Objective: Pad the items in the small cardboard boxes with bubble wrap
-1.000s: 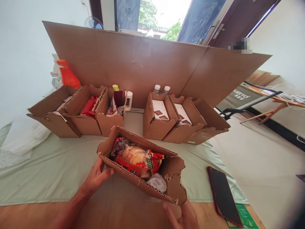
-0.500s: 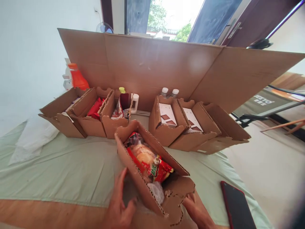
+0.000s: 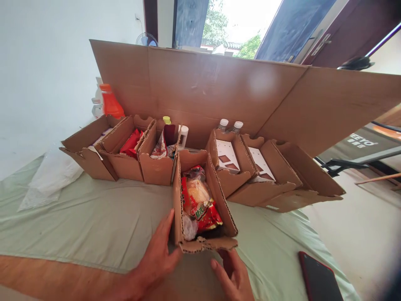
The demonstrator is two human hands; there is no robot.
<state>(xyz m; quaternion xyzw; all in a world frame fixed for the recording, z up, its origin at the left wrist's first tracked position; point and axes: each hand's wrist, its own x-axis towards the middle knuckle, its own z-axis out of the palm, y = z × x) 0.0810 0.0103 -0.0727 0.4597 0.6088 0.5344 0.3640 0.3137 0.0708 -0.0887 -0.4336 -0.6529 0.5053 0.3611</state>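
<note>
A cardboard box (image 3: 208, 156) stands in front of me with its open top facing up. Inside lie a red and clear food packet (image 3: 202, 196) and a crumpled clear wrapper (image 3: 189, 227). My left hand (image 3: 158, 251) lies along the box's left side, fingers stretched out and thumb by the front corner. Under the torn front edge, my right hand (image 3: 233, 274) rests its fingers against the box; its thumb stands apart from them. Both hands look open. The right fingertips are partly hidden by the front edge.
Boxes line the back: one with a red packet (image 3: 133, 142), two with white cartons (image 3: 226, 154), and a box (image 3: 313, 171) at right. Behind them are an orange bottle (image 3: 111, 103) and a tall cardboard panel (image 3: 188, 83). A phone (image 3: 321, 276) lies at right.
The box has turned from slanting to nearly straight and moved farther back. My left hand has come up against its side. My right hand has moved left along the front. The view has shifted slightly.
</note>
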